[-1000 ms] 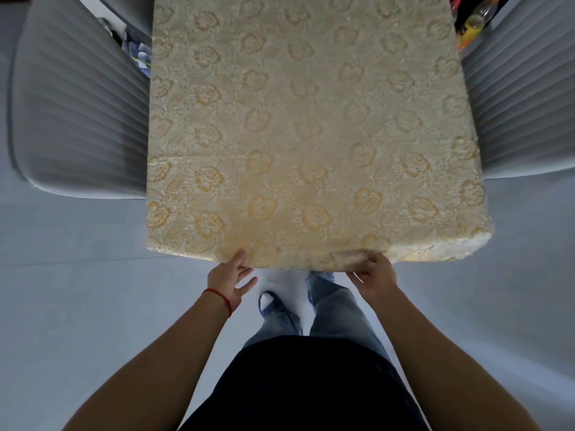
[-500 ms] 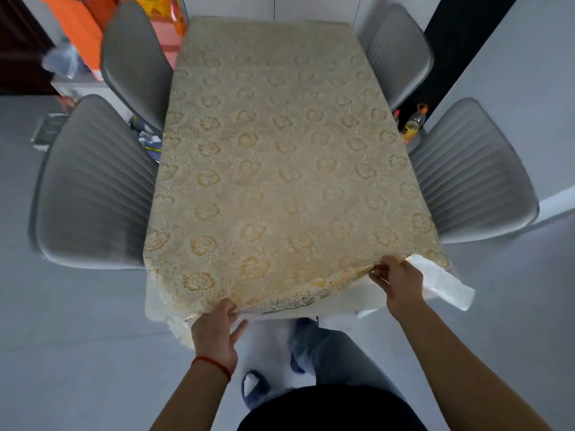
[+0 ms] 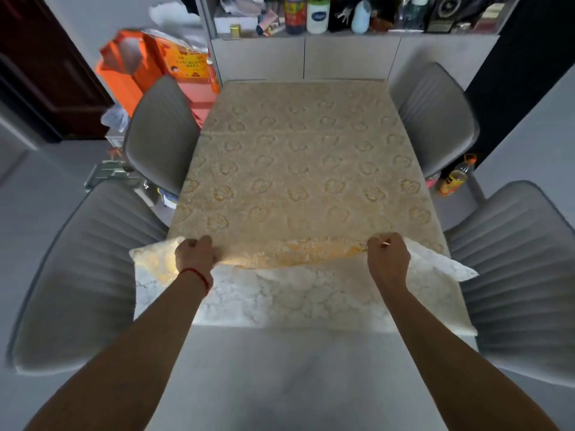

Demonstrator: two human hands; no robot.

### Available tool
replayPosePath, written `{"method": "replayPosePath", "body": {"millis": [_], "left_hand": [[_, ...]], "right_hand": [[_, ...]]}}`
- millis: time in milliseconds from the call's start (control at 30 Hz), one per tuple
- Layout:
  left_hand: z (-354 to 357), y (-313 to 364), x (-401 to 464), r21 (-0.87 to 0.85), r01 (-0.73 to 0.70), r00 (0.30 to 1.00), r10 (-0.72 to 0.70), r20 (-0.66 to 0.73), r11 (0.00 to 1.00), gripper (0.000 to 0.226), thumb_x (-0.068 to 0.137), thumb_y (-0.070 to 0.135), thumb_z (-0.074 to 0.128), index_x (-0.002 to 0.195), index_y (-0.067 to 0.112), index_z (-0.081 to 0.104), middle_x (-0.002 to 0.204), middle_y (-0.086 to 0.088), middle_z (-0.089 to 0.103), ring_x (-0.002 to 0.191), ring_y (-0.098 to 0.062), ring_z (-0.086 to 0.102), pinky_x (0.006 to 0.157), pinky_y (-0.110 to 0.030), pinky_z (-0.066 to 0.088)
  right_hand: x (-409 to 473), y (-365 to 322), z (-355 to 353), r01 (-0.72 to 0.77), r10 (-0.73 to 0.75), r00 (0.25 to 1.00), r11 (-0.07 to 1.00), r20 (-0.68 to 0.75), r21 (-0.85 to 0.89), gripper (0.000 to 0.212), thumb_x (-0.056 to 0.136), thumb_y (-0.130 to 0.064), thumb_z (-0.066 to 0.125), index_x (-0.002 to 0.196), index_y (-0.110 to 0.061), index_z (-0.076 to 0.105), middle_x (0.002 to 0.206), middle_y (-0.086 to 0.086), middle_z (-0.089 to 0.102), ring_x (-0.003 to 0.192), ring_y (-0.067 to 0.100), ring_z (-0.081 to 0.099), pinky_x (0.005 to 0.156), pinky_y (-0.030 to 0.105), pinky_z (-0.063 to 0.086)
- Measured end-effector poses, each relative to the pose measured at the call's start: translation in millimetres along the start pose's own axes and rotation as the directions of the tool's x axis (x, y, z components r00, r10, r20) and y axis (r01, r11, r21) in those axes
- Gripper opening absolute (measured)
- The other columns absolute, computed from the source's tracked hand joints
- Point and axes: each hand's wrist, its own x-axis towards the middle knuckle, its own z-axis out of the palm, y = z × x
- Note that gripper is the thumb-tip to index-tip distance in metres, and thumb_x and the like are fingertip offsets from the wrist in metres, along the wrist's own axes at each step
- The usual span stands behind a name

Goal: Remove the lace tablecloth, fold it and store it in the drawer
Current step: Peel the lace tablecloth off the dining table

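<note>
1. Lace tablecloth (image 3: 298,169) lies over the table (image 3: 280,368), long axis running away from me toward the cabinets (image 3: 305,57) at the far end; the near edge is lifted and folded back, pale underside showing across the width.
2. Left hand (image 3: 194,255) w/ red string at the wrist: fingers (image 3: 199,244) clenched round the lifted edge near the left corner, knuckles up.
3. Right hand (image 3: 387,256): fingers curled, pinching the same edge near the right corner. Both hands are level w/ each other, the fold line between them lying crosswise to the cloth's long axis.
4. Corners of the cloth stick out sideways past each hand, left one drooping over the table side, right one pointing at the near right chair (image 3: 522,275).
5. Bare grey table top shows between my forearms, nearest me.
6. Four grey ribbed chairs flank the table, two per side; near left chair (image 3: 87,275) just beside the cloth's hanging corner.
7. Orange bags (image 3: 149,60) stand far left; a yellow bottle (image 3: 455,177) sits on the floor betw. the right chairs.
</note>
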Motion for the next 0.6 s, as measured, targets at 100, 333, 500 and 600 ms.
{"method": "replayPosePath", "body": {"millis": [100, 333, 500, 600], "left_hand": [[48.1, 45.6, 28.6, -0.008, -0.038, 0.994, 0.039, 0.098, 0.999, 0.025, 0.093, 0.013, 0.065, 0.071, 0.011, 0.054, 0.08, -0.017, 0.056, 0.066, -0.027, 0.051, 0.053, -0.028, 0.037], [78.9, 76.4, 80.6, 0.304, -0.332, 0.929, 0.252, 0.273, 0.893, 0.038, 0.099, 0.007, 0.057, 0.137, 0.006, 0.057, 0.139, -0.016, 0.057, 0.124, -0.031, 0.055, 0.082, -0.012, 0.05], [22.0, -47.3, 87.0, 0.908, -0.311, 0.947, 0.166, 0.274, 0.281, 0.052, 0.101, 0.031, 0.057, 0.151, 0.023, 0.045, 0.168, -0.007, 0.025, 0.154, -0.03, 0.025, 0.121, -0.054, 0.03], [-5.4, -103.9, 71.9, 0.881, -0.101, 0.98, 0.2, 0.007, 0.463, 0.056, 0.1, 0.038, 0.057, 0.152, 0.026, 0.041, 0.168, -0.015, 0.013, 0.153, -0.04, 0.015, 0.114, -0.061, 0.033]], "right_hand": [[59.9, -28.5, 22.0, 0.094, -0.095, 0.996, 0.993, -0.004, -0.068, 0.011, 0.099, -0.015, 0.054, 0.092, -0.007, 0.056, 0.082, 0.012, 0.056, 0.067, 0.024, 0.048, 0.07, 0.037, 0.041], [147.3, -29.9, 51.1, 0.287, -0.031, 0.779, 0.906, 0.626, -0.312, 0.064, 0.112, -0.027, 0.041, 0.168, -0.034, 0.01, 0.177, -0.003, -0.001, 0.162, 0.02, 0.009, 0.128, 0.058, 0.003], [111.2, 59.6, 48.2, 0.467, 0.065, 0.749, 0.655, 0.66, -0.595, 0.061, 0.111, -0.045, 0.033, 0.167, -0.035, 0.009, 0.177, -0.004, -0.005, 0.163, 0.024, -0.003, 0.123, 0.071, 0.001], [88.0, 101.4, 25.8, 0.335, 0.028, 0.878, 0.678, 0.478, -0.655, 0.061, 0.108, -0.043, 0.044, 0.164, -0.027, 0.027, 0.176, 0.007, 0.013, 0.162, 0.033, 0.006, 0.118, 0.079, 0.003]]}}
